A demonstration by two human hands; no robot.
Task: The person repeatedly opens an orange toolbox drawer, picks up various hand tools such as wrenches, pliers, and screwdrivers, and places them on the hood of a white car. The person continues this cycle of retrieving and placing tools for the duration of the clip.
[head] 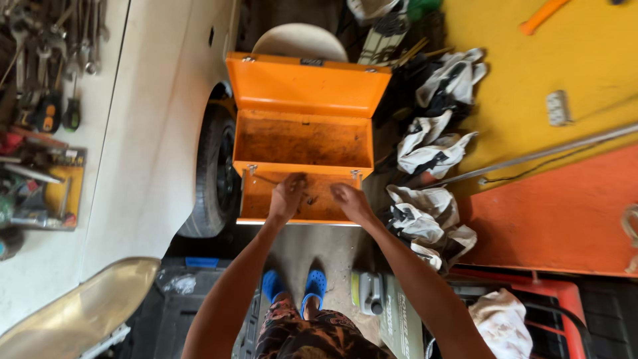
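An orange metal toolbox (302,86) stands open on the floor in front of me, its lid tipped back and its rusty inside almost bare. My left hand (287,196) reaches over the front wall, fingers curled near small dark bits at the bottom. My right hand (350,199) hovers beside it over the front edge, fingers bent down. Whether either hand grips anything is hidden by the fingers. My blue shoes (296,286) show below on the concrete.
A white car body (153,133) and its tyre (212,176) stand left of the box. Wrenches and tools (46,80) lie on the car at far left. Black and white rags (432,153) pile up on the right. Yellow and orange panels (565,166) rise at right.
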